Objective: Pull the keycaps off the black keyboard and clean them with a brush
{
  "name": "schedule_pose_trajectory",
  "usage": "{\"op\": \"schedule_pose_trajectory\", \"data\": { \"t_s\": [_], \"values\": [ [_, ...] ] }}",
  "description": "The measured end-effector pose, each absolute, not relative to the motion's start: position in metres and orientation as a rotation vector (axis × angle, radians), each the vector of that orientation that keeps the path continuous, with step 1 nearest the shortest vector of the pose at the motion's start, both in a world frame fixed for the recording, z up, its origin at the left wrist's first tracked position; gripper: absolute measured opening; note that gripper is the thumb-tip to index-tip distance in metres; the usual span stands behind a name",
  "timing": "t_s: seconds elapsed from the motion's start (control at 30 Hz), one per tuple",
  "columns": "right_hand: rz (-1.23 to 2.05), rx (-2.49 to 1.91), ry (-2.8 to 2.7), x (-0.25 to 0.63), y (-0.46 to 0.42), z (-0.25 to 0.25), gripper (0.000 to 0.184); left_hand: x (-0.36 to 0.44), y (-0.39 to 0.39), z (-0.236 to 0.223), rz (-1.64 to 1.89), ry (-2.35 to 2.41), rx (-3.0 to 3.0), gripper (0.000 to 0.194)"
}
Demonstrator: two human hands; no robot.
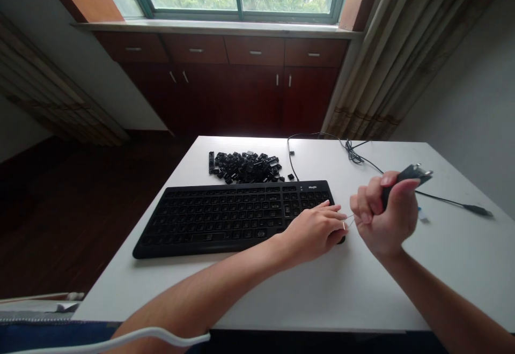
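A black keyboard lies on the white table; most of its key positions show bare, without caps. My left hand rests over its right end, palm down and fingers stretched out. In my closed right hand is a keycap puller with a dark handle, metal prongs upward. Thin wires run from below this fist toward my left fingertips; whether they touch a finger or a key I cannot tell. Behind the keyboard is a heap of loose black keycaps.
A black cable loops across the back right of the table, ending in a USB plug. A small blue-and-white scrap lies beyond my right hand. One stray keycap sits near the keyboard's back edge. A white cord crosses the lower left.
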State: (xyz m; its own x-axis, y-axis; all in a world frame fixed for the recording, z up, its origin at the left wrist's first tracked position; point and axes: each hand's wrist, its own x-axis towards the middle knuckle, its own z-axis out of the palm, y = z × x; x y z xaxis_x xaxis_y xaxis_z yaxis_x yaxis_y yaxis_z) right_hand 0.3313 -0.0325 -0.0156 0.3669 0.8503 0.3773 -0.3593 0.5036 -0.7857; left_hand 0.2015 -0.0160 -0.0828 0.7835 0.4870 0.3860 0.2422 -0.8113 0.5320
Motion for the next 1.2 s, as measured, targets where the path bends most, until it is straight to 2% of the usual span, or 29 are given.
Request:
{"op": "schedule_pose_trajectory", "data": {
  "t_s": [0.2,0.4,0.67,0.8,1.03,1.2],
  "values": [
    [0.976,-0.733,-0.707,0.351,-0.014,-0.025,0.038,0.194,-0.021,-0.078,0.771,0.603,2.743,0.027],
    [1.164,-0.810,-0.520,0.354,0.003,-0.057,0.035,0.174,-0.021,-0.069,0.722,0.771,2.959,0.029],
    [1.260,-0.861,-0.424,0.358,0.008,-0.075,0.033,0.158,-0.007,-0.059,0.793,0.700,2.819,0.031],
    [1.264,-0.885,-0.454,0.359,0.008,-0.076,0.035,0.124,0.022,-0.045,0.912,0.957,2.784,0.027],
    [1.276,-0.920,-0.520,0.356,0.006,-0.076,0.034,0.050,0.073,-0.043,0.905,1.748,2.505,0.018],
    [1.270,-0.935,-0.527,0.354,0.004,-0.074,0.032,0.029,0.084,-0.053,0.845,1.838,2.404,0.014]
  ]
}}
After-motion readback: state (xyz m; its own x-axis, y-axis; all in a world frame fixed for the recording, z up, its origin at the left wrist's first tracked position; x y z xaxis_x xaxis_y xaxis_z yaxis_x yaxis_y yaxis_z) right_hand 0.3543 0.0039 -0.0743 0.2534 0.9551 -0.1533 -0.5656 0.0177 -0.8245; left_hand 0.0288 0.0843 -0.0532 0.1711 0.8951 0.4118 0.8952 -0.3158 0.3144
